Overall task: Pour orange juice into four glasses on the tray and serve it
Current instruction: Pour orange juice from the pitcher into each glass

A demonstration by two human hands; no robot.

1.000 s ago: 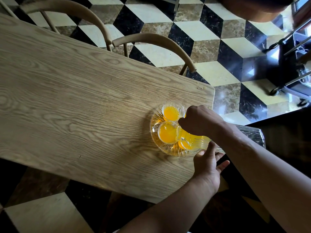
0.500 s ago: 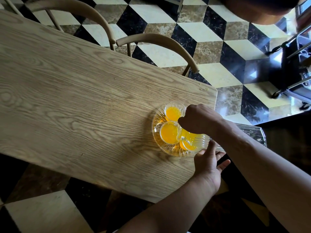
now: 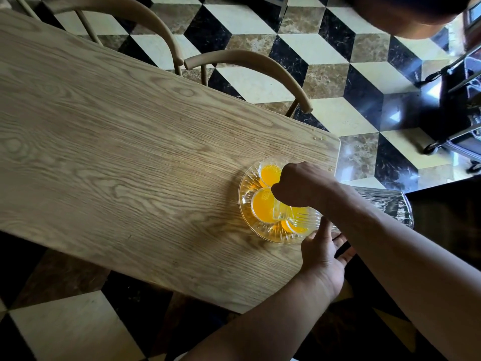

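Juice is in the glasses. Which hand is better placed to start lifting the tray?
Left, probably. The left hand is open at the near rim of the glass tray, thumb against it. The right hand is closed over the glasses, seemingly on a clear pitcher.

No text, label, brand, number or sign can be read anywhere in this view, not on the things near the hands and not further away from them.
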